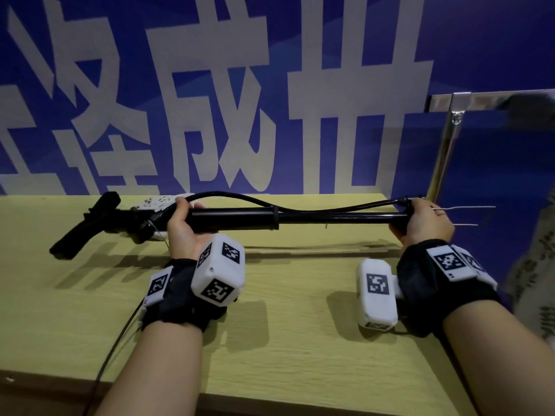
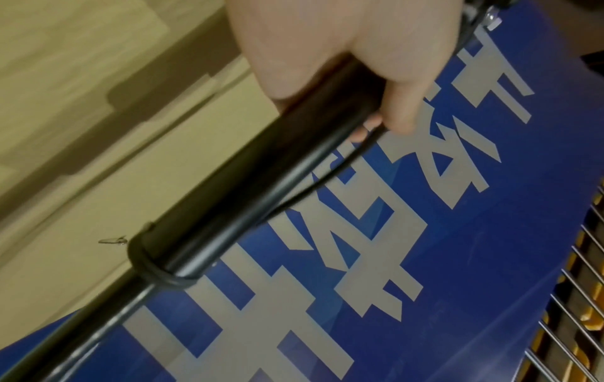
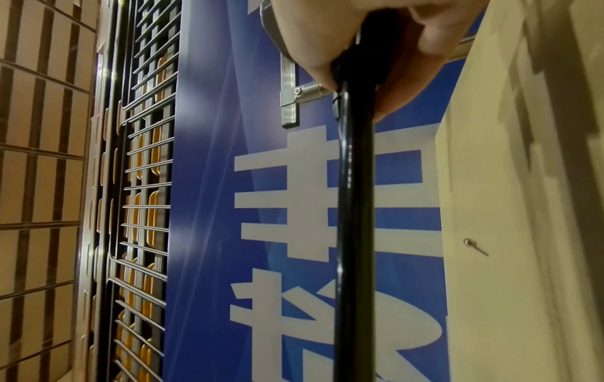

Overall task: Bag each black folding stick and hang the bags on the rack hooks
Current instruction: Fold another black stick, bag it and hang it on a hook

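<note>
Over the front half of the desk (image 1: 270, 340), only two forearms with marker-tagged wrist bands. Further in, over the desk's far half: gripping the black folding stick (image 1: 330, 219) with both hands, level and parallel to the desk's back edge, apparently lifted clear of the desk, judging by the shadow below. Left hand (image 1: 183, 226) wrapped round the thick tube, fingers curled over the top and also catching the thin black cord (image 1: 240, 199) that arcs along the shaft. Right hand (image 1: 426, 223) closed round the thin end, toward the desk's right edge. Angled black handle (image 1: 90, 223) sticking out toward the desk's left side. No bag over any part of the stick, so likely still at the very start: bagging not begun, hanging not begun. Behind the left hand, on the desk's back edge, a white printed packet (image 1: 156, 202), possibly a bag, but cannot tell. Small metal clip (image 3: 475, 246) lying loose on the desk. Past the desk's right edge, two thin wire prongs (image 1: 468, 216), probably the rack hooks, bare. Behind the desk, a chrome frame (image 1: 444, 163) and a blue banner (image 1: 300, 85) with large pale characters. Above the banner, in the wrist views, a wire grid (image 3: 147, 181). No second stick in view, so remaining count unknown.
</note>
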`<state>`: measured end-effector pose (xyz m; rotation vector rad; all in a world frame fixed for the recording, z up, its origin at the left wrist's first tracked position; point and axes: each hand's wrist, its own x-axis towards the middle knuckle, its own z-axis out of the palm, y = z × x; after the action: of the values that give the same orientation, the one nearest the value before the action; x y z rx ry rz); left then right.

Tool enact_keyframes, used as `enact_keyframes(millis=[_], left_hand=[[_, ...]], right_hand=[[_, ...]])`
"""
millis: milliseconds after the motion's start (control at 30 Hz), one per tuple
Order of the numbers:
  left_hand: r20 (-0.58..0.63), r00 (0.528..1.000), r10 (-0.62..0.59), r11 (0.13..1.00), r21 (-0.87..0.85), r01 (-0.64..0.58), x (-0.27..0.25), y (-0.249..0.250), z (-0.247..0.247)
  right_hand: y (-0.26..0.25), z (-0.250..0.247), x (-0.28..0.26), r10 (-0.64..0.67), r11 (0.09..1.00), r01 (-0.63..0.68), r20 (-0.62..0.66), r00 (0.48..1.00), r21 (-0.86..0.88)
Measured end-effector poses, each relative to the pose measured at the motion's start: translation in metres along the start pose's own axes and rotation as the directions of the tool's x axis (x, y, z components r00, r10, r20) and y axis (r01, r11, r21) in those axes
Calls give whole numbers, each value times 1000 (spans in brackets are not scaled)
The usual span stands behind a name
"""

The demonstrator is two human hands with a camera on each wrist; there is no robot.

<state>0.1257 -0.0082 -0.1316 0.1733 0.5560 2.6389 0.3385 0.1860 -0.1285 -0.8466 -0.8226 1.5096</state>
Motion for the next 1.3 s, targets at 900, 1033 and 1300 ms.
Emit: enact_keyframes(millis=[900,1033,1300], left_hand=[[-246,963,105,994,43,-97,-4,-9,2],[-245,967,66,996,70,-51,-2,-13,0],[-206,977,51,998,57,-40,-8,-19,8]], right_hand=[[14,12,-15,78,997,-79,-50,996,-27],[18,12,-16,89,996,-90,-79,993,-18],[21,17,-22,110,994,-110,-8,994,-26]])
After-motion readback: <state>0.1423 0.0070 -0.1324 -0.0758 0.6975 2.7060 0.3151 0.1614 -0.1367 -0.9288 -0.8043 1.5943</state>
